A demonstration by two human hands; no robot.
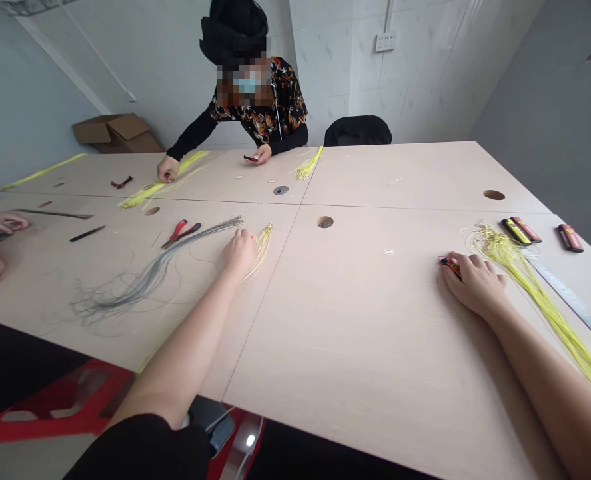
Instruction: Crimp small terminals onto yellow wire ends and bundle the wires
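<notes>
On the pale table, my left hand is closed between a bundle of grey cords and a short bunch of yellow cords; what its fingers hold, if anything, is hidden. My right hand rests on the tabletop at the right, its fingers round a small red-and-black lighter. Just beyond that hand lies a long yellow cord bundle, with a metal ruler alongside. Two lighters lie together by the bundle's knotted end, and another lighter is farther right.
Red-handled pliers and a black cutter lie at the left. Across the table, a person handles yellow cords. Another person's hands show at the left edge. Round holes open in the tabletop.
</notes>
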